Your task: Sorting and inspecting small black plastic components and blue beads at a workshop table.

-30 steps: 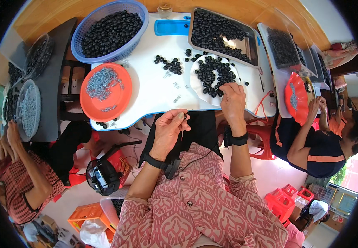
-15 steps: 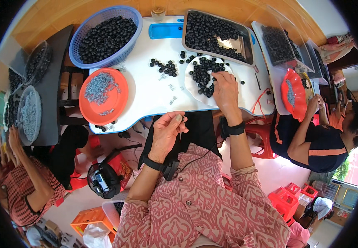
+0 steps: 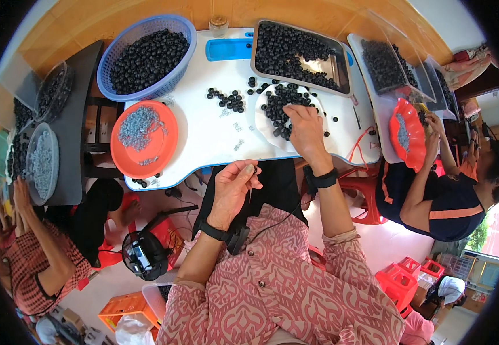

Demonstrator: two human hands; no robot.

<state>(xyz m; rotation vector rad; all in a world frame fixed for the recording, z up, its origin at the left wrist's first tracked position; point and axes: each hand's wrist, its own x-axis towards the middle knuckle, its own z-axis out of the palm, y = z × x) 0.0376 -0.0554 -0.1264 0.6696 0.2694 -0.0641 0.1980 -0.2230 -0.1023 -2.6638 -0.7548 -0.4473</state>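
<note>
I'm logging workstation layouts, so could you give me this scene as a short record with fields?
Left hand: pinching a small dark piece, just off the near edge of the white table
Right hand: over the white plate, at the black beads
Blue basket: heaped with black beads
Metal tray: black beads, with a bare patch
Orange-red plate: small pale pieces
Loose on the table: black beads and small pale pieces

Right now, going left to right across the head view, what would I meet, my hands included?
Pale oval basket, round orange-red plate, your left hand, your right hand, red wavy-edged dish.
</note>
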